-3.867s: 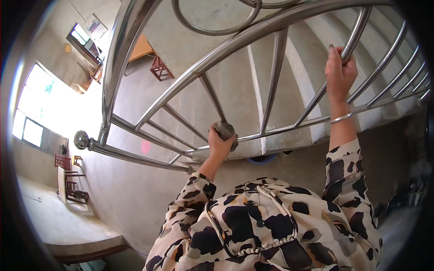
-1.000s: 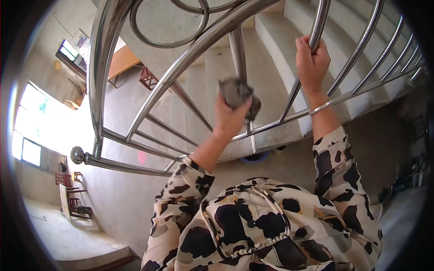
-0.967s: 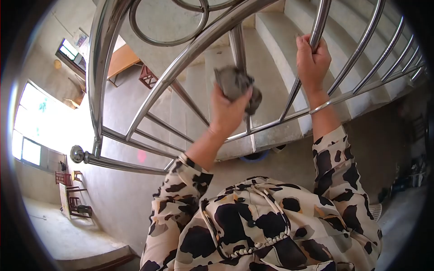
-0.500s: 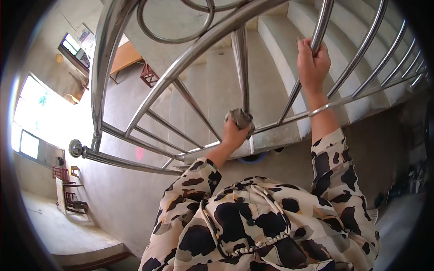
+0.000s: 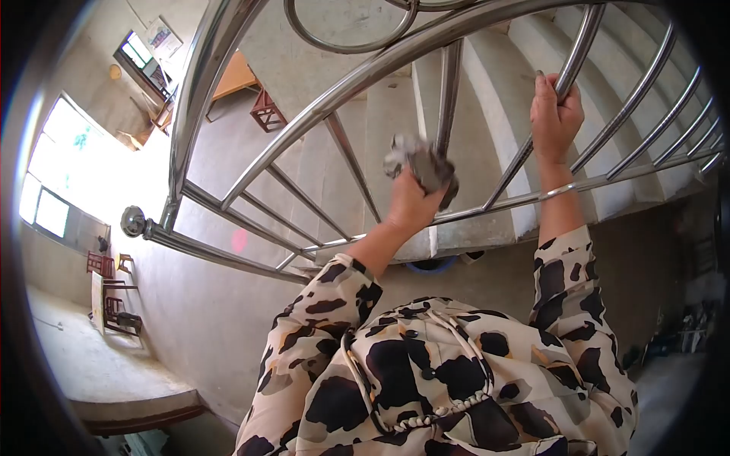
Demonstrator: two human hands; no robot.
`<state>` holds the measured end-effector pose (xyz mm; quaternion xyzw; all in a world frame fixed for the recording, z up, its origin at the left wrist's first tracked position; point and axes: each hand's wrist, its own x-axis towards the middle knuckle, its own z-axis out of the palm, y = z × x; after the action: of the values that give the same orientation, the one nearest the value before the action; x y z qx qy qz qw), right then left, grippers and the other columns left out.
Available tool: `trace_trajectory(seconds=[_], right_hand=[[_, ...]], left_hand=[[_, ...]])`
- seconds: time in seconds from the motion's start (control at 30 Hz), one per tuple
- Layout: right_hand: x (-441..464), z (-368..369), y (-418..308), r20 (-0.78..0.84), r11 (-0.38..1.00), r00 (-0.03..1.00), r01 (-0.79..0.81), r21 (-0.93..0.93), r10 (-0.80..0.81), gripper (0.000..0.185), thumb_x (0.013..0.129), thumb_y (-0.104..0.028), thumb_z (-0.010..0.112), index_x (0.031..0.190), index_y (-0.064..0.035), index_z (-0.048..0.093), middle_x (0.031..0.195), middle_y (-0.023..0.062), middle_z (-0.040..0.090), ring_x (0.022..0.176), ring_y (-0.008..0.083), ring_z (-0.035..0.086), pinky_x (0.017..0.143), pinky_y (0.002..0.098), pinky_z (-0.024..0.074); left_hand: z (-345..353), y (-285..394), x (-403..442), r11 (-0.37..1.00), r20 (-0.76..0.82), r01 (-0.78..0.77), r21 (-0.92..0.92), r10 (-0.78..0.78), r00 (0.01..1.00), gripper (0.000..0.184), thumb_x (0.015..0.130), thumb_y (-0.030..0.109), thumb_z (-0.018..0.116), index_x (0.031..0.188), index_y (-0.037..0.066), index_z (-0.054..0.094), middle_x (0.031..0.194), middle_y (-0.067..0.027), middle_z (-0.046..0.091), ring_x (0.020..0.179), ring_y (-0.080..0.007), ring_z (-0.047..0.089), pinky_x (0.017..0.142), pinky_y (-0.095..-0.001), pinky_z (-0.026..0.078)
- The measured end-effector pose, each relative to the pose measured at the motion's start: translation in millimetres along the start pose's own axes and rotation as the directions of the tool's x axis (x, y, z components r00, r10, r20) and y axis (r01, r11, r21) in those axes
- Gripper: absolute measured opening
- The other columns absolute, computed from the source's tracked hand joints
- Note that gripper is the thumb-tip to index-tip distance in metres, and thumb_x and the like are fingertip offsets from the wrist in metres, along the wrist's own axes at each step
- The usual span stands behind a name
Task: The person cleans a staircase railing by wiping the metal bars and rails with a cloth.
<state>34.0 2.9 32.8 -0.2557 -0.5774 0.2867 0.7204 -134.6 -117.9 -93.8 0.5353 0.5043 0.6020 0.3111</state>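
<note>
A shiny metal stair railing (image 5: 365, 72) curves across the upper part of the view. My left hand (image 5: 414, 201) is closed on a crumpled grey cloth (image 5: 427, 166), which lies against the lower part of an upright baluster (image 5: 450, 99). Some of the cloth bunches up above the fingers. Further right, my right hand (image 5: 555, 121) is wrapped around another slanted metal baluster (image 5: 582, 49), with the thumb pointing up along it.
Concrete stairs (image 5: 487, 99) rise behind the railing. A round metal knob (image 5: 133, 221) ends the lower rail at left. Below lie a wooden table (image 5: 232, 76), a red-brown stool (image 5: 268, 112) and a bright window (image 5: 57, 163). A blue basin (image 5: 432, 265) shows partly under the steps.
My left hand has moved the cloth up the baluster from near the bottom rail. My right hand keeps its hold. The railing sits slightly further right in view.
</note>
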Motion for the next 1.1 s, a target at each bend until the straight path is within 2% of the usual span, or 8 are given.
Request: trace_trajectory(seconds=[0.1,0.2,0.27,0.43,0.6,0.8,0.87,1.1], right_hand=[[1.5,-0.1,-0.6,-0.008,0.997,1.000,0.000,-0.073,0.000,0.014,0.082,-0.012,0.059,0.075,-0.0056,0.050,0.057,-0.0064,0.040,0.049,0.0009,0.035,0.043,0.0173,0.0290],[-0.1,1.1,-3.2,0.009,0.999,0.999,-0.033,-0.024,0.033,0.014,0.082,-0.013,0.059,0.074,-0.0056,0.050,0.057,-0.0061,0.041,0.047,0.0010,0.036,0.042,0.0172,0.0287],[0.8,0.5,-1.6,0.001,0.999,1.000,-0.002,-0.045,0.002,0.014,0.082,-0.013,0.059,0.074,-0.0056,0.050,0.057,-0.0061,0.041,0.047,0.0010,0.036,0.042,0.0169,0.0287],[0.2,1.7,-3.1,-0.017,0.999,1.000,0.004,-0.040,-0.005,0.015,0.082,-0.013,0.059,0.074,-0.0054,0.050,0.058,-0.0059,0.042,0.047,0.0008,0.036,0.042,0.0165,0.0292],[2.3,0.7,-1.8,-0.032,1.000,0.999,-0.024,-0.018,0.023,0.015,0.082,-0.014,0.060,0.075,-0.0052,0.050,0.058,-0.0055,0.042,0.047,0.0009,0.037,0.042,0.0165,0.0307],[1.8,1.9,-1.1,-0.054,0.999,0.998,-0.034,-0.037,0.031,0.015,0.081,-0.014,0.061,0.075,-0.0052,0.050,0.058,-0.0053,0.043,0.046,0.0010,0.038,0.041,0.0164,0.0305],[2.0,-0.2,2.1,-0.035,0.999,0.999,-0.018,-0.030,0.017,0.015,0.081,-0.014,0.061,0.076,-0.0051,0.050,0.058,-0.0052,0.043,0.046,0.0011,0.039,0.041,0.0165,0.0305],[2.4,3.5,-3.4,-0.063,0.999,0.998,-0.022,-0.029,0.020,0.013,0.081,-0.014,0.060,0.079,-0.0047,0.051,0.057,-0.0043,0.044,0.044,0.0021,0.039,0.039,0.0174,0.0304]], left_hand=[[-6.8,-40.7,-38.1,0.832,0.014,0.408,0.375,-0.446,0.895,0.034,0.071,0.012,0.071,0.098,-0.001,0.054,0.090,-0.0071,0.062,0.076,-0.0151,0.059,0.068,-0.0270,0.047],[-24.2,-55.1,-69.1,0.838,0.086,0.535,-0.109,-0.529,0.844,0.036,0.070,0.012,0.071,0.101,0.003,0.054,0.091,-0.0047,0.061,0.076,-0.0143,0.058,0.068,-0.0269,0.047],[-39.6,-16.1,-75.2,0.684,-0.199,0.618,-0.387,-0.716,0.669,0.033,0.073,0.008,0.068,0.102,0.005,0.055,0.093,-0.0029,0.061,0.079,-0.0131,0.058,0.072,-0.0263,0.046],[-83.2,98.2,-40.6,0.982,-0.455,-0.166,-0.087,0.110,0.884,0.022,0.077,-0.002,0.062,0.098,0.000,0.056,0.089,-0.0019,0.061,0.079,-0.0071,0.056,0.070,-0.0196,0.045],[-88.7,29.9,-14.3,0.844,-0.448,-0.265,0.467,0.484,0.752,0.045,0.070,-0.002,0.066,0.110,-0.002,0.046,0.105,-0.0108,0.053,0.095,-0.0184,0.052,0.084,-0.0283,0.040],[-87.3,-79.2,-74.1,0.889,-0.406,0.088,0.450,0.115,0.907,0.049,0.068,0.006,0.068,0.110,-0.002,0.044,0.105,-0.0137,0.053,0.096,-0.0224,0.051,0.084,-0.0311,0.040],[-100.0,-91.8,-85.1,0.864,-0.332,0.504,0.018,-0.470,0.818,0.042,0.068,0.011,0.070,0.103,-0.001,0.050,0.095,-0.0125,0.057,0.088,-0.0218,0.055,0.078,-0.0322,0.043],[-165.9,37.4,-42.4,0.963,-0.785,0.052,0.266,0.185,0.592,0.032,0.070,0.014,0.072,0.093,0.001,0.055,0.089,-0.0093,0.060,0.080,-0.0185,0.057,0.073,-0.0315,0.045]])
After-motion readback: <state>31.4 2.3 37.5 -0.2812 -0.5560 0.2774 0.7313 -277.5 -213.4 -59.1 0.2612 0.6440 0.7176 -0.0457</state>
